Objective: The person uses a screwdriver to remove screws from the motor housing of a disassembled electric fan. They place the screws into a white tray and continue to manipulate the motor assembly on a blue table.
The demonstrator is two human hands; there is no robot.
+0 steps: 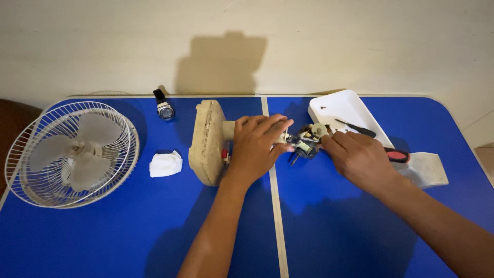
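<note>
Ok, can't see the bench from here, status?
Left hand grips fan neck. Right hand at exposed motor. Screwdriver beside right hand, tray behind; nothing blocking.

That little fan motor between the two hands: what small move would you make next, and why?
Probably keep the left hand steady on the beige fan stand and work the right hand at the exposed motor. The motor sits bare at the stand's neck, with a screwdriver lying in the white tray close by.

Dim, warm indoor light from behind and above; broad soft shadows on the wall [221, 62] and blue worktop [334, 231] (edges bowed by wide lens), focus fairly sharp.
</note>
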